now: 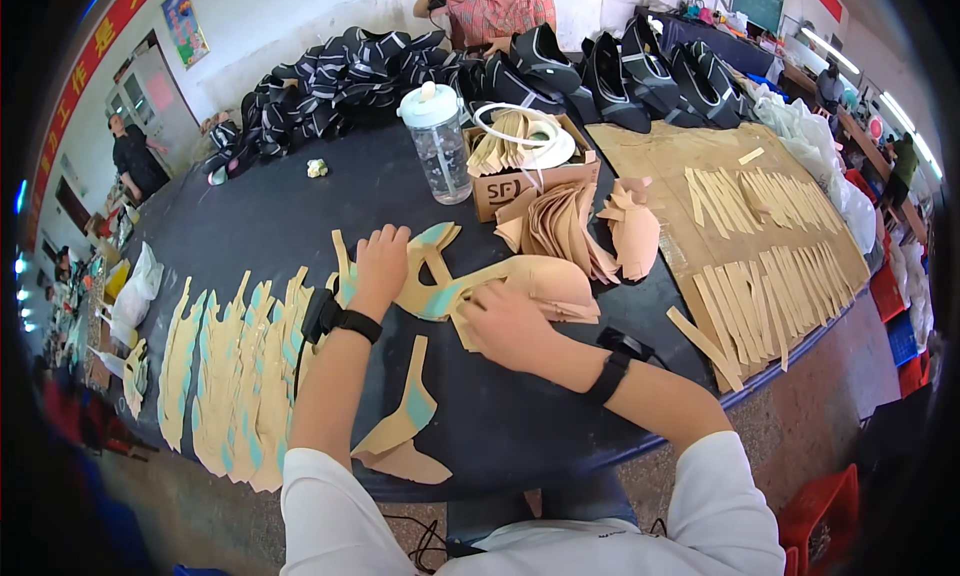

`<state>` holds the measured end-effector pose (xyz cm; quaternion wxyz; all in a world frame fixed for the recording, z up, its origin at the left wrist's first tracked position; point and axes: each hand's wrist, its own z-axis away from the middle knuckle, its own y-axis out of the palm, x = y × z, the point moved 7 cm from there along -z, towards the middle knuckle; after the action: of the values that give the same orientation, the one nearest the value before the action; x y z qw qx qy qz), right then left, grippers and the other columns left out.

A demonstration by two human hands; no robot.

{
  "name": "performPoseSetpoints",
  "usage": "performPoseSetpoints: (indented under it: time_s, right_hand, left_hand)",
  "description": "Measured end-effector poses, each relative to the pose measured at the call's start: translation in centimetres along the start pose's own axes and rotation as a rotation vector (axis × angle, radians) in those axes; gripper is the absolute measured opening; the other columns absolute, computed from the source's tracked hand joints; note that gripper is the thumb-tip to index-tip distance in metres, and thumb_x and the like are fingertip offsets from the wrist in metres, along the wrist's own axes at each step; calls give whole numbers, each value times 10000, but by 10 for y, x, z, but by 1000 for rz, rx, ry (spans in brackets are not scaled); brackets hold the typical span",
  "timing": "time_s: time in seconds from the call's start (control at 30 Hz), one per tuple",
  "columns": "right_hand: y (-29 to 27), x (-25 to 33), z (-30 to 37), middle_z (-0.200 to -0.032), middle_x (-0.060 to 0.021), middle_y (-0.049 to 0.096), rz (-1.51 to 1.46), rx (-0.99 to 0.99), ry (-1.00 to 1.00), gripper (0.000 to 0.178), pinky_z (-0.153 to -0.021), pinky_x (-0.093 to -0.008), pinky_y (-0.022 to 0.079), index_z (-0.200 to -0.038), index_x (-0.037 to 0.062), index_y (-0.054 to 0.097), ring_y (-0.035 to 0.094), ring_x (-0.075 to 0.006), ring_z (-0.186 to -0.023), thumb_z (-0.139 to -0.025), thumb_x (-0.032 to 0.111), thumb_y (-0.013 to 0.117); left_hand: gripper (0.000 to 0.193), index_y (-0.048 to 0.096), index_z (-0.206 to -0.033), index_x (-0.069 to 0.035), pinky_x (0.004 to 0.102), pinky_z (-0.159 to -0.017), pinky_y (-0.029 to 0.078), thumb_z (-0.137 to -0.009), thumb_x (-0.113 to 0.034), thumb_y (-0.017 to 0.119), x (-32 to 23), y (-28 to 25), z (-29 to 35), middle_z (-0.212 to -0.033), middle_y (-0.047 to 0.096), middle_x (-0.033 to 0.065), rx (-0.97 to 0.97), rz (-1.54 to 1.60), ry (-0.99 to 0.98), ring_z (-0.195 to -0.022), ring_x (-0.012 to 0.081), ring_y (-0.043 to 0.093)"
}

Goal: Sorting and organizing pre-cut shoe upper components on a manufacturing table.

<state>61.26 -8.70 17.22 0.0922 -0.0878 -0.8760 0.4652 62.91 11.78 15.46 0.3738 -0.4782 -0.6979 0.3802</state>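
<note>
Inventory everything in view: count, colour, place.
Table: one, dark, centre
Shaped pieces: many, tan and teal, left and centre
Cardboard sheet: one, brown, table right
Strips: many, tan, mostly on cardboard sheet
Carton: one, brown, beyond centre
Coil: one, white, atop carton
Rounded stacks: several, tan, near carton
Bottle: one, clear, left of carton
Shoe pieces: many, black, light-trimmed, far side
Plastic bags: several, white, left and right
Crates: several, red and blue, right floor
People: several, mixed clothing, beyond table
Wristbands: two, black, wrists
Left hand: one, bare, on shaped pieces
Right hand: one, bare, on shaped pieces
</note>
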Motion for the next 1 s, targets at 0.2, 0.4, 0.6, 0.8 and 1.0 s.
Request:
performPoseSetpoints:
  time_s: [0.2,0.4,0.6,0.8,1.0]
  right_hand:
    - [-44,37,27,-878,-82,570,-150,26,-59,186,-742,-377,432,-921,76,614,546,-249,-852,-826,236,616]
    - [-119,101,175,-827,-121,608,-927,833,-138,171,-724,-406,473,-947,68,613,604,-302,-817,-884,216,553]
    - [53,-19,567,-908,-174,674,-668,1124,679,269,-622,-370,552,-1021,4,643,680,-304,-814,-833,166,540]
    - [30,74,576,-739,-167,629,-815,1187,313,241,-537,-355,466,-845,-4,647,613,-232,-642,-723,202,624]
    - [43,25,535,-889,-195,668,-919,1227,1229,303,-738,-386,490,-945,31,662,651,-273,-821,-806,267,532]
  left_hand:
    - [214,582,-1068,-52,415,-782,442,-881,-107,495,-35,-103,30,-929,602,129,-41,612,25,-891,307,585]
    - [240,582,-1135,-10,343,-845,474,-951,-106,461,-118,-234,218,-1050,630,127,1072,1337,643,-938,278,607]
    - [330,579,-1129,62,351,-826,502,-963,-180,428,-86,4,448,-1016,670,138,1473,1245,-334,-964,272,632]
    - [215,620,-849,25,341,-609,518,-861,-159,510,-128,148,679,-782,628,117,1305,1446,-1569,-669,215,609]
    - [228,618,-865,26,331,-611,514,-871,-177,516,-144,134,581,-799,633,107,1197,1491,-1585,-671,209,610]
